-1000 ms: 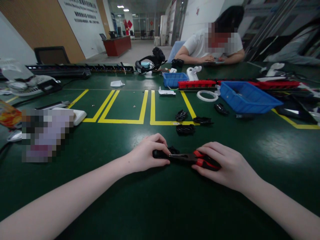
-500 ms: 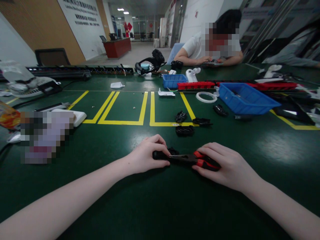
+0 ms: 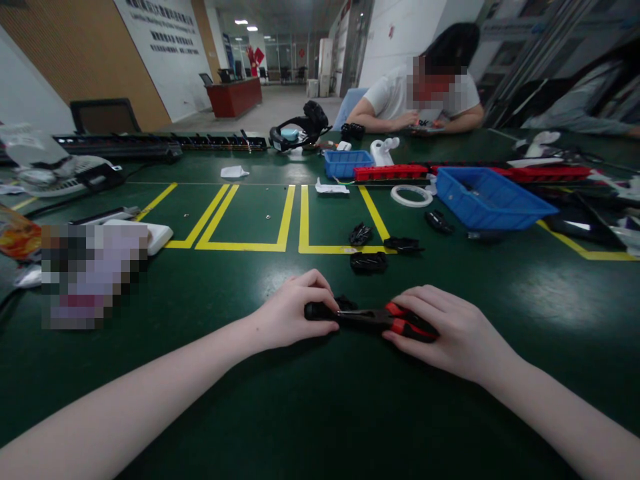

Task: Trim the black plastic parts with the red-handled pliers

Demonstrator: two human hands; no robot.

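Around the red and black handles of a pair of needle-nose pliers, my right hand is closed. The jaws point left and meet a small black part. That part is pinched between the thumb and fingers of my left hand, which hide some of it. A thin metallic bit shows at the tip of the jaws. Just behind the pliers, another small dark piece lies on the green table. Farther back sit several black plastic parts near the yellow tape.
A blue bin stands at the right, with a white tape roll beside it. A smaller blue bin and a red strip are farther back. At left lies a white object. Across the table sits a person.
My hands, the pliers and the black part hold almost the same place. The person across the table has shifted slightly, and the view has moved a little.
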